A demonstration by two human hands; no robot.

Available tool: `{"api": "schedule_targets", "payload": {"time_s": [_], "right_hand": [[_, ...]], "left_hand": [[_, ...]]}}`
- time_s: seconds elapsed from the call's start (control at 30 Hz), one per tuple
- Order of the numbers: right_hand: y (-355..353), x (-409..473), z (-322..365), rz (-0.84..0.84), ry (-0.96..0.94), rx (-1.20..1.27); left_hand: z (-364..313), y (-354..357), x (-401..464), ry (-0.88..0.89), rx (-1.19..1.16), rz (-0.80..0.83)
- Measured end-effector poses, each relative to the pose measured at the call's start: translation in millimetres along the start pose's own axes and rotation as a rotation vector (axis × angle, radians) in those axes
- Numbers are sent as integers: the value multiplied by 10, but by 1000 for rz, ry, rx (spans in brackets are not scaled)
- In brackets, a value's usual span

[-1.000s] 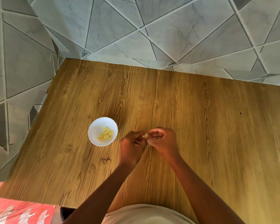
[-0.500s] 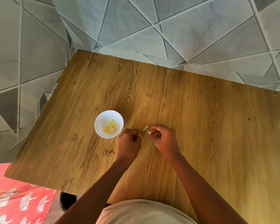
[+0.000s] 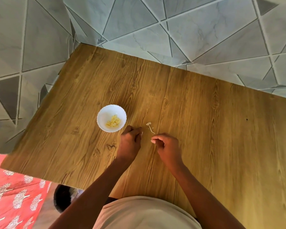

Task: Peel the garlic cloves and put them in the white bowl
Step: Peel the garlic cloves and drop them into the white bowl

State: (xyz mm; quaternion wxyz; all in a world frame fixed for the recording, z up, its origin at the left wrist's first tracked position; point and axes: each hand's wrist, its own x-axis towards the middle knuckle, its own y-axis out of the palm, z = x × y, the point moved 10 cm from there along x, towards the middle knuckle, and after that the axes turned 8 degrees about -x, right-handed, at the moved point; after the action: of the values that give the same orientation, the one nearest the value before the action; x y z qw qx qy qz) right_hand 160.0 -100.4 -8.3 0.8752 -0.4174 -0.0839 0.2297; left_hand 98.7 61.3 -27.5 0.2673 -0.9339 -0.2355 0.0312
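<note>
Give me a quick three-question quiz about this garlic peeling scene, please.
1. True or false: the white bowl already holds peeled garlic cloves.
2. Which lies closer to the bowl: A) the left hand or B) the right hand?
3. Fill in: the garlic stem scrap lies on the wooden ______, touching neither hand.

Key: 1 true; 2 A; 3 table.
</note>
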Motion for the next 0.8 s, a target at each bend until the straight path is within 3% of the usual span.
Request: {"api": "schedule_targets", "payload": {"time_s": [0.17,0.47,0.8], "right_hand": [[133,-38,-81,97,157,62],[407,-219,57,307,156,-178],[382,-140,22,319,228,-191]], "left_hand": [[-1,-133,-283,81,-18,-12],[138,-80,-747,248,-22,172],[39,-55,-716,315,33,145]]}}
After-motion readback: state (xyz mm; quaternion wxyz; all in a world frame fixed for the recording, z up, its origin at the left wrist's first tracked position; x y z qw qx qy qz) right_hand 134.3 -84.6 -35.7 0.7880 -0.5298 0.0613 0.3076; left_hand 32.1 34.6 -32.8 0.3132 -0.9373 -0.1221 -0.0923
